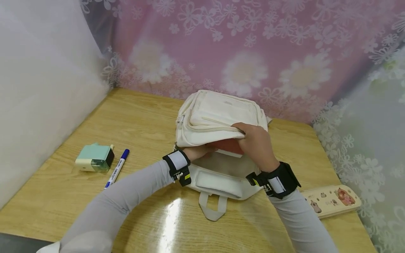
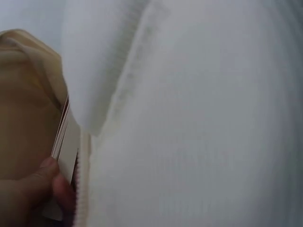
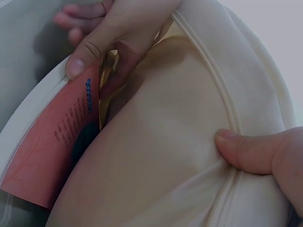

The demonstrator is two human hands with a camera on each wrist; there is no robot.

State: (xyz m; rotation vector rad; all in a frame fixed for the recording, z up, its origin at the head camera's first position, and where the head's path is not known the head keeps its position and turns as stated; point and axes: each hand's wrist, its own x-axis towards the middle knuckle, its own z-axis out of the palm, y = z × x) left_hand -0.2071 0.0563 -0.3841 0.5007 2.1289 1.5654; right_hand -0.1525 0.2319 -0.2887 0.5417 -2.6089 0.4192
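A cream backpack point(image 1: 227, 107) lies on the wooden table with its main opening unzipped toward me. My right hand point(image 1: 257, 144) grips the upper edge of that opening and lifts it, the thumb point(image 3: 236, 146) pressed on the fabric beside the zipper. Inside the mouth of the bag, my left hand point(image 1: 197, 151) pinches a red book point(image 3: 52, 142) by its edge. The thumb lies on the printed cover and a finger goes behind it. In the left wrist view the white pages point(image 2: 66, 142) show next to the fingertips; the bag's fabric hides much of the book.
To the left on the table point(image 1: 139, 116) stand a mint-green and cream box-shaped device point(image 1: 95, 158) and a blue-capped marker point(image 1: 117, 168). A cream pencil case point(image 1: 335, 200) with printed figures lies at the right, partly behind my forearm. The backpack's handle loop point(image 1: 213, 212) points toward me.
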